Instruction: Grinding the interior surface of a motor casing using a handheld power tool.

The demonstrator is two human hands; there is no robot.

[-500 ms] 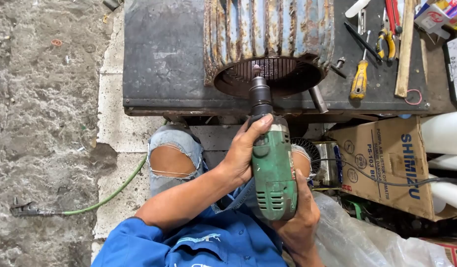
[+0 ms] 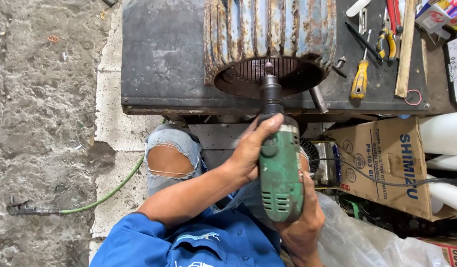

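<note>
Looking down from the head camera, both hands are clamped on a green electric drill (image 2: 280, 170): the left hand (image 2: 253, 148) wraps around its front body just behind the black chuck, and the right hand (image 2: 302, 225) grips the rear handle from below, fingers closed around it. Straight ahead of the hands, the drill's tip (image 2: 269, 66) reaches into the open round end of a rusty, ribbed motor housing (image 2: 270, 34) that lies on a dark metal table (image 2: 161, 54); whether the tip touches the inner slots cannot be told. Beyond the right hand, on the same table, lie a yellow-handled screwdriver (image 2: 359, 79), pliers (image 2: 388, 42) and a wooden stick (image 2: 405, 47). Just to the right of the hands sits a cardboard box (image 2: 386, 163) under the table edge, with a thin black cord across it. Left of the left forearm, a bare knee shows through torn jeans (image 2: 169, 158), and a green hose (image 2: 107, 193) runs across the concrete floor.
</note>
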